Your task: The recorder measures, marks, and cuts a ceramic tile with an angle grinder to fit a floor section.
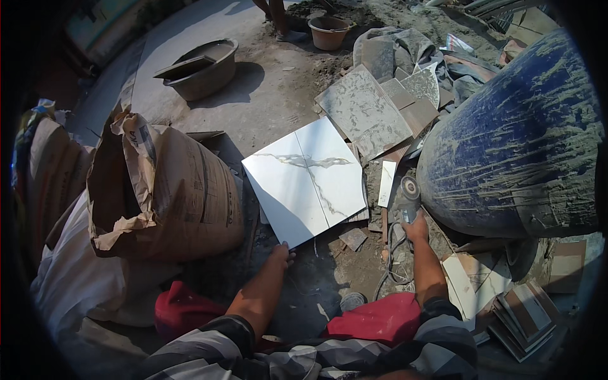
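Note:
A large white tile with grey-gold veining lies on a stack of tiles in front of me. A thin dark line runs across it from the far edge to the near edge. My left hand is closed at its near edge, the fingertips gripping the rim. To the right, my right hand is wrapped round the body of an angle grinder. The grinder's round disc points away from me, apart from the tile. Its grey cord loops down beside my right forearm. A narrow white tile strip lies between tile and grinder.
An open brown paper sack stands at left. A large mud-caked blue drum rises at right. Loose tiles lie beyond, more tiles near right. A basin and an orange bucket stand farther off, near another person's legs.

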{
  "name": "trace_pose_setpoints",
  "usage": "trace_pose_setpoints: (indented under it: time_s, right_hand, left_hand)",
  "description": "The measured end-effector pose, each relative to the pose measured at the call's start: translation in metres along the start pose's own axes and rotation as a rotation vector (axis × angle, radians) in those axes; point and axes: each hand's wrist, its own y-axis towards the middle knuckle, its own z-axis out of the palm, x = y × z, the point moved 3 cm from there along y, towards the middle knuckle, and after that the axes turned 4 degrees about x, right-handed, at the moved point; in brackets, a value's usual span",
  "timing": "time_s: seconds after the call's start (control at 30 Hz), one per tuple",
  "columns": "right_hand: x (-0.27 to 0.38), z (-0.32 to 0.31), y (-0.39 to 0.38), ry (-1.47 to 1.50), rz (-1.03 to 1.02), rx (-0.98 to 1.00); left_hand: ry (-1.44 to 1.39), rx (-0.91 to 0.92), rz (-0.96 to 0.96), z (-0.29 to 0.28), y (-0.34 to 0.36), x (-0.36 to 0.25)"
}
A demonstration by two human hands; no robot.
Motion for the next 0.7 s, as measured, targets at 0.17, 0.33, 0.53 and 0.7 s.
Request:
trace_pose_setpoints:
  time_s: [0.17, 0.33, 0.53, 0.7]
  right_hand:
    - [-0.012, 0.008, -0.024, 0.19, -0.041, -0.031]
    - [0.037, -0.032, -0.086, 0.885, -0.398, 0.198]
    - [0.198, -0.085, -0.116, 1.328, -0.65, 0.66]
    - [0.28, -0.121, -0.108, 1.169, -0.828, 0.745]
  left_hand:
    - [-0.092, -0.091, -0.028, 0.008, -0.012, -0.004]
    - [0.366, -0.434, 0.928, 0.053, -0.091, -0.022]
    - [0.149, 1.031, 0.759, 0.158, -0.193, -0.075]
    - [0.144, 0.714, 1.006, 0.14, -0.245, -0.132]
